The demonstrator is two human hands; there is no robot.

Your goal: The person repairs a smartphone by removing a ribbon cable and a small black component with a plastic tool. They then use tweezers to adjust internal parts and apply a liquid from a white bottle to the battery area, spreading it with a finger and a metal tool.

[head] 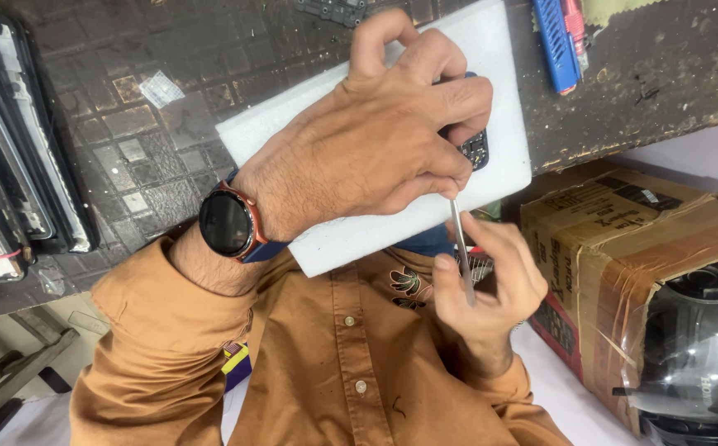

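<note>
Hands busy over a small dark gadget on white foam, at the near edge of a worn dark counter.

Left hand, wristwatch on its wrist, curled down and clenched on the small dark gadget, pinning it to the white foam pad overhanging the counter edge. Right hand, just off that edge, pinching a thin metal rod, tip angled up toward the gadget. Blue tool near the far edge. Stacked dark panels at the counter's left end. Cardboard box beside the counter, lower right.
</note>
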